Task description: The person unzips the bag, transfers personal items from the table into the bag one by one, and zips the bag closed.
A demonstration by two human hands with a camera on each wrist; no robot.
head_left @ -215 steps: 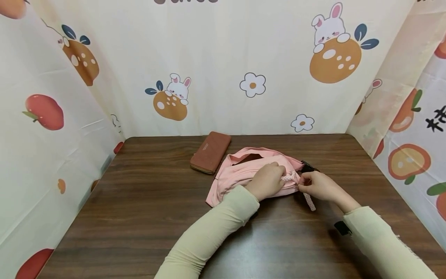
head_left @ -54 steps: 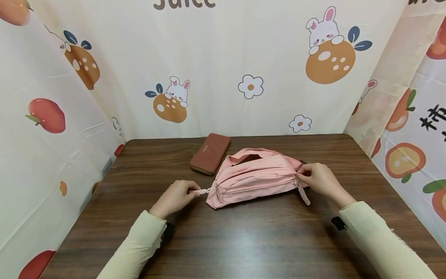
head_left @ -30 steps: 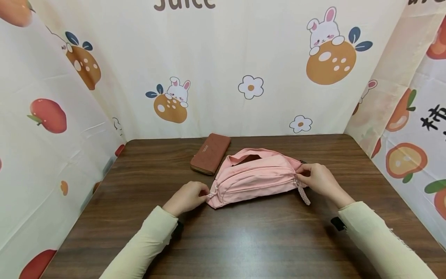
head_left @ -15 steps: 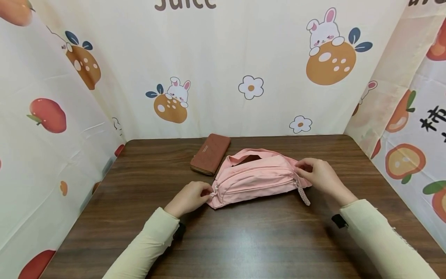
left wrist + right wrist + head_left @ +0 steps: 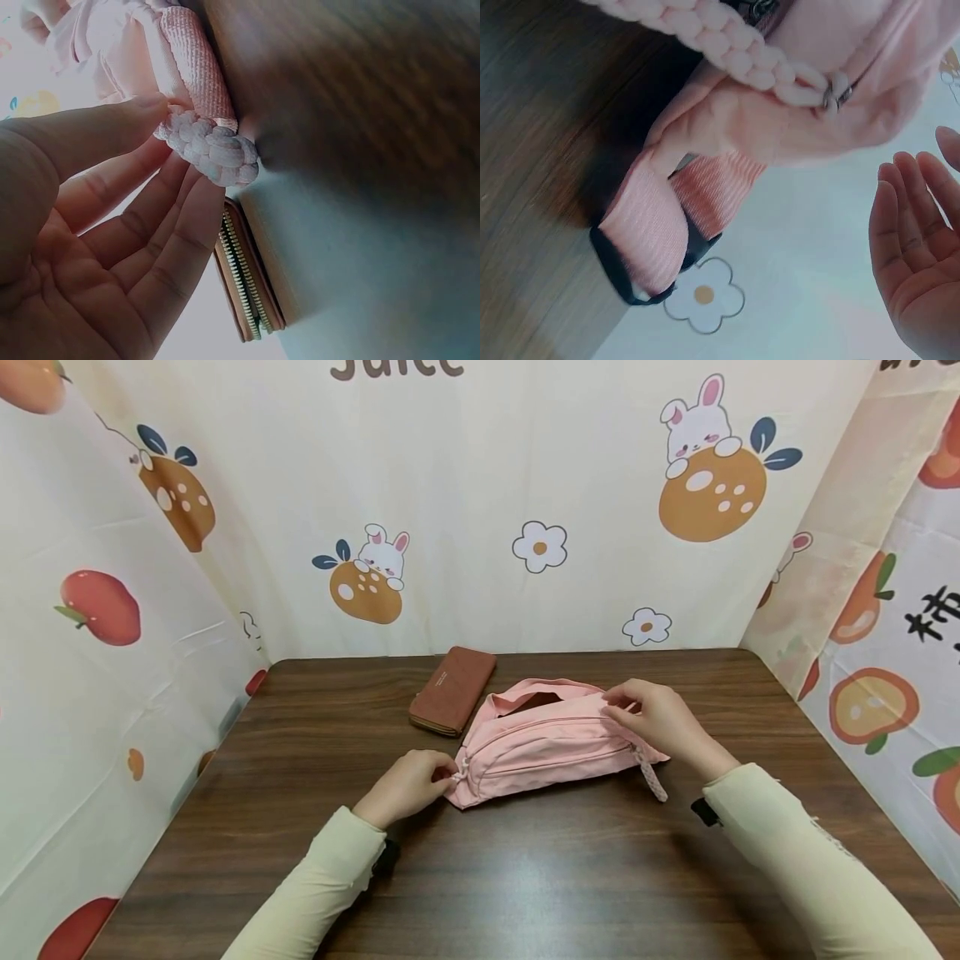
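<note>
A pink waist bag (image 5: 558, 747) is lying on the wood-grain table (image 5: 525, 885), contents hidden. Left hand (image 5: 405, 786) is pinching its chunky braided zipper pull (image 5: 206, 147); right hand (image 5: 663, 720) is loose and relaxed beside the bag, partly cut off in its wrist view. Ribbed webbing (image 5: 651, 229) meets a black buckle (image 5: 613, 268), hidden from the head camera. Brown wallet (image 5: 453, 691) nearby, metal zipper teeth (image 5: 242, 270).

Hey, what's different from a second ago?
The right hand let go of the right end of the pink bag and moved left, near its top edge. The left hand still pinches the left braided pull. The bag and brown wallet stayed put.
</note>
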